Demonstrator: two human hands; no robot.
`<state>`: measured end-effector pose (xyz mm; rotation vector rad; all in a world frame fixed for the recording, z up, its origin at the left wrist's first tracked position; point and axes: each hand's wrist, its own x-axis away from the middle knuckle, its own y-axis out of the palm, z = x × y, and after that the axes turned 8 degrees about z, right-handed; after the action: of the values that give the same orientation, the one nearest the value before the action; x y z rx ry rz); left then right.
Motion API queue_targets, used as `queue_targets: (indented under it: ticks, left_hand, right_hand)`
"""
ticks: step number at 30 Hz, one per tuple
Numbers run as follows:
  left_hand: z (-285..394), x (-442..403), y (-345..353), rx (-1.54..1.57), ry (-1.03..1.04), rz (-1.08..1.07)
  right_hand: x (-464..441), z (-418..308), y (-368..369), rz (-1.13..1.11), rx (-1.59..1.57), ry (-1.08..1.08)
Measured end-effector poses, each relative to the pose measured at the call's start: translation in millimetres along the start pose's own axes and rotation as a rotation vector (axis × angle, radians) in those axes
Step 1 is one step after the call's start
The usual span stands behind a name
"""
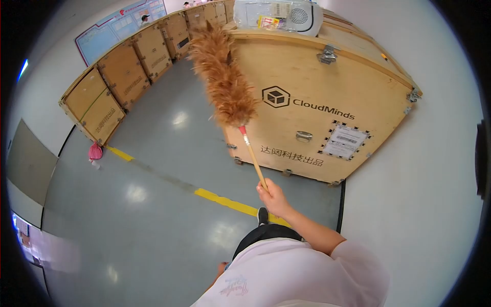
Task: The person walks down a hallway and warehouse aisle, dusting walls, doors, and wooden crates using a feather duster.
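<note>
1. The large wooden crate (286, 66) is shut, its lid meeting the front panel at a metal latch; what it holds is hidden. Its front bears 1 printed logo, a line of characters and a paper label (346, 140) toward the lower right corner.
2. On the crate's top, by the left end of the front edge, rests a white device (279, 17) with a round grille and a yellow-and-pink packet (270, 22) on it.
3. More wooden crates (123, 74) form a curved row on the left, their fronts closed and their contents out of sight. A pink bag (95, 152) lies on the floor (169, 153) beside the bottom corner of the nearest of these; its contents cannot be told.
4. The feather duster (225, 82) is raised in front of the large crate's left edge in view, its feather tip near the top left corner. Contact with the crate cannot be judged.
5. Its long axis slants from the handle at lower right to the feathers at upper left, pointing away from the person.
6. The right hand (273, 198) is closed around the handle's lower end. The left hand (223, 267) is mostly hidden beside the shirt, so its state cannot be told.
</note>
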<state>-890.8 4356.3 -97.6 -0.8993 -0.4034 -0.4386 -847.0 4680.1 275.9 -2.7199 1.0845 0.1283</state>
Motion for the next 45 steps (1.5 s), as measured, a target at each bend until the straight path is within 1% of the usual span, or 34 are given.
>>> queue_targets:
  ticks: [2, 6, 8, 9, 12, 15, 17, 21, 22, 23, 25, 27, 28, 29, 30, 31, 32, 33, 35, 36, 37, 39, 40, 42, 43, 45]
  left_hand:
    - [9, 1, -4, 0.032, -0.025, 0.003]
    - [30, 5, -10, 0.092, -0.083, 0.006]
    - [46, 1, -22, 0.120, -0.107, 0.025]
    - [58, -6, -32, 0.132, -0.111, 0.038]
    - [99, -34, -59, 0.156, -0.099, 0.059]
    - [133, -54, -75, 0.158, -0.091, 0.030]
    - [160, -71, -83, 0.160, -0.076, 0.005]
    - [205, -102, -93, 0.157, -0.050, -0.064]
    - [212, -111, -98, 0.157, -0.050, -0.077]
    - [218, -118, -104, 0.157, -0.051, -0.086]
    - [217, -136, -109, 0.134, -0.056, -0.103]
    - [211, -171, -101, 0.454, -0.132, -0.181]
    - [212, -179, -103, 0.461, -0.141, -0.201]
    - [180, -216, -83, 0.450, -0.126, -0.224]
    - [131, -254, -70, 0.118, 0.186, -0.260]
    - [92, -289, -60, -0.222, 0.500, -0.284]
    - [75, -329, -55, -0.568, 0.821, -0.295]
    - [84, -338, -69, -0.594, 0.854, -0.318]
    - [102, -344, -95, -0.642, 0.389, -0.526]
    - [108, -349, -99, -0.591, 0.428, -0.370]
    - [118, -358, -106, -0.604, 0.450, -0.385]
    - [143, -370, -132, -0.921, 0.971, -0.477]
    - [160, -358, -151, -0.935, 0.986, -0.491]
    - [247, -285, -188, -0.045, 0.087, -0.391]
    - [241, -295, -186, -0.060, 0.094, -0.398]
    - [217, -336, -169, -0.434, 0.543, -0.455]
  right_hand:
    - [-14, -3, 4, -0.055, 0.029, -0.072]
    - [-42, -10, 15, -0.114, -0.026, -0.059]
    - [-61, -8, 25, -0.078, -0.096, -0.038]
    - [-73, -8, 30, -0.082, -0.112, -0.047]
    - [-107, 1, 35, -0.001, -0.138, -0.058]
    - [-132, 13, 29, 0.053, -0.073, -0.022]
    - [-147, 16, 22, 0.109, 0.042, -0.118]
    - [-174, 24, 13, 0.188, 0.076, -0.092]
    - [-181, 27, 10, 0.178, 0.081, -0.051]
    - [-187, 29, 9, 0.165, 0.081, -0.012]
    - [-191, 26, 9, 0.215, 0.084, -0.017]
    - [-185, 28, 9, 0.269, 0.102, -0.018]
    - [-183, 31, 7, 0.333, 0.131, -0.043]
    - [-181, 33, 3, 0.401, 0.162, -0.071]
    - [-177, 37, -2, 0.434, 0.173, -0.071]
    - [-169, 42, -8, 0.516, 0.174, -0.033]
    - [-163, 45, -12, 0.606, 0.170, 0.003]
    - [-155, 43, -14, 0.652, 0.171, 0.014]
    - [-137, 36, -17, 0.816, 0.239, 0.051]
    - [-127, 43, -18, 0.847, 0.230, 0.061]
    - [-119, 47, -16, 0.875, 0.238, 0.065]
    - [-108, 53, -8, 1.019, 0.260, 0.081]
    - [-107, 55, -3, 1.042, 0.263, 0.092]
    - [-110, 55, 6, 1.169, 0.082, 0.045]
    - [-118, 52, 6, 1.186, 0.082, 0.052]
    - [-145, 42, 0, 1.260, -0.270, -0.082]
